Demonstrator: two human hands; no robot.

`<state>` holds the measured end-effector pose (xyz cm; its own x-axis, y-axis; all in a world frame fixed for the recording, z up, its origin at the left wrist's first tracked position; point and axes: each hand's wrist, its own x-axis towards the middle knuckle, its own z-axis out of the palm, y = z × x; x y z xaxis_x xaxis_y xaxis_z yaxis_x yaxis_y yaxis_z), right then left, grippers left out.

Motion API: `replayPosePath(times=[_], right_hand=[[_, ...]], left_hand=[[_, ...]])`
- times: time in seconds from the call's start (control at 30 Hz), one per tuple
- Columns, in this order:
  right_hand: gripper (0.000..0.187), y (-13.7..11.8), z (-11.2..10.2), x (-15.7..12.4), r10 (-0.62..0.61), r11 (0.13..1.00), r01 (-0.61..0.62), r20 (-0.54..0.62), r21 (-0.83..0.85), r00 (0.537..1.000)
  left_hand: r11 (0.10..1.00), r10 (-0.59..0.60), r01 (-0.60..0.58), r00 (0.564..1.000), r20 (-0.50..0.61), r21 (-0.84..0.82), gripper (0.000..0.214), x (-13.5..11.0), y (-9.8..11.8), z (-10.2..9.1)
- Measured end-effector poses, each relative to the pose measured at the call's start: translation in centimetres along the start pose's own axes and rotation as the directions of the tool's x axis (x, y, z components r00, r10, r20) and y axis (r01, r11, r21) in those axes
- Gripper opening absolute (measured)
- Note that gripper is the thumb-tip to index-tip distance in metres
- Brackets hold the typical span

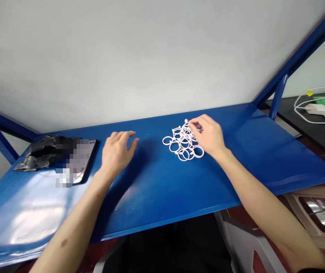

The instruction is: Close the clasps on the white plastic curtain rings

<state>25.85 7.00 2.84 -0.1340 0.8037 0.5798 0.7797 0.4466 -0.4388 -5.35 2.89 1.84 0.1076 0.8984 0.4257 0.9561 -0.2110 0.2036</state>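
A loose pile of white plastic rings, each with a small knob or eyelet, lies on the blue table. They look like curtain rings, and several overlap. At the pile's far right edge is my right hand, its fingers curled and pinched on a white ring; the palm hides part of that ring and of the pile. My left hand hovers above the table left of the rings. Its thumb and fingers are apart, with nothing in them.
On the left lie a crumpled black plastic bag and a flat, partly blurred item with a dark edge. Blue frame bars flank the table before a pale wall. A white cable and adapter sit on a dark surface at right.
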Motion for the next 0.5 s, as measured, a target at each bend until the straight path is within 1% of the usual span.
replayPosePath(times=[0.07, 0.1, 0.13, 0.2, 0.27, 0.33, 0.4, 0.5], right_hand=[[0.015, 2.5, -0.4, 1.0, 0.157, 0.988, -0.157, 0.017, 0.002, 0.987], [0.015, 3.5, -0.5, 1.3, 0.233, 0.972, -0.234, 0.050, 0.014, 0.971], [0.015, 4.5, -0.5, 1.6, 0.306, 0.951, -0.308, 0.088, 0.016, 0.948], [0.016, 5.7, -0.3, 1.8, 0.396, 0.916, -0.401, 0.162, -0.003, 0.904], [0.017, 6.2, -0.1, 1.8, 0.427, 0.900, -0.435, 0.234, -0.021, 0.874], [0.018, 6.2, 0.0, 1.8, 0.427, 0.898, -0.438, 0.284, -0.026, 0.858], [0.019, 6.1, 0.1, 1.8, 0.420, 0.902, -0.431, 0.300, -0.031, 0.857], [0.023, 6.0, 0.2, 1.8, 0.405, 0.912, -0.408, 0.285, -0.052, 0.869]], left_hand=[[0.980, -0.085, 0.080, 0.996, 0.021, 0.181, 0.041, 0.3, -2.0, -0.2], [0.962, -0.120, 0.104, 0.991, 0.052, 0.251, 0.046, 0.4, -2.7, -0.3], [0.945, -0.153, 0.122, 0.985, 0.080, 0.305, 0.052, 0.4, -3.3, -0.3], [0.923, -0.192, 0.133, 0.972, 0.132, 0.362, 0.061, 0.3, -4.0, -0.3], [0.915, -0.202, 0.124, 0.965, 0.168, 0.384, 0.060, 0.2, -4.1, -0.2], [0.912, -0.191, 0.100, 0.962, 0.197, 0.397, 0.050, 0.2, -4.0, -0.1], [0.913, -0.171, 0.070, 0.960, 0.222, 0.402, 0.041, 0.2, -3.9, -0.1], [0.922, -0.141, 0.038, 0.960, 0.242, 0.385, 0.037, 0.2, -3.9, -0.1]])
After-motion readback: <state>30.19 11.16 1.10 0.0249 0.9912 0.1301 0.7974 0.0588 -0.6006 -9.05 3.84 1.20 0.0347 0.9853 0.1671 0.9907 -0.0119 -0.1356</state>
